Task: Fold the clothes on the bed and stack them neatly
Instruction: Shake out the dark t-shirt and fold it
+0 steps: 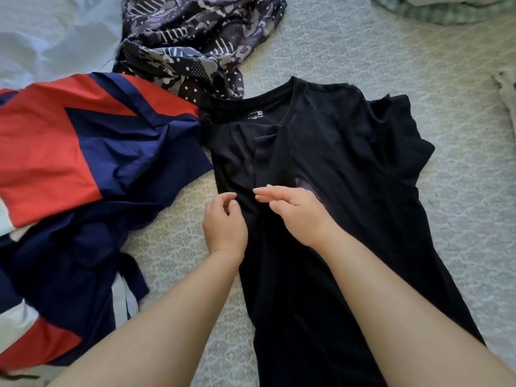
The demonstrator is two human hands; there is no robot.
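Note:
A black T-shirt (349, 169) lies lengthwise on the bed, collar away from me, its left side folded over toward the middle. My left hand (223, 222) hovers at the shirt's left edge with fingers curled and apart, holding nothing. My right hand (293, 210) is just to its right over the folded flap, fingers stretched out flat and loose. A red and navy garment (69, 152) lies crumpled to the left. A dark patterned garment (195, 43) is bunched beyond it.
The bed cover (391, 57) is pale grey with a small print. A light blue sheet (50, 32) lies at the far left. A green checked cloth (446, 9) sits at the top right, and a beige item (506, 93) at the right edge.

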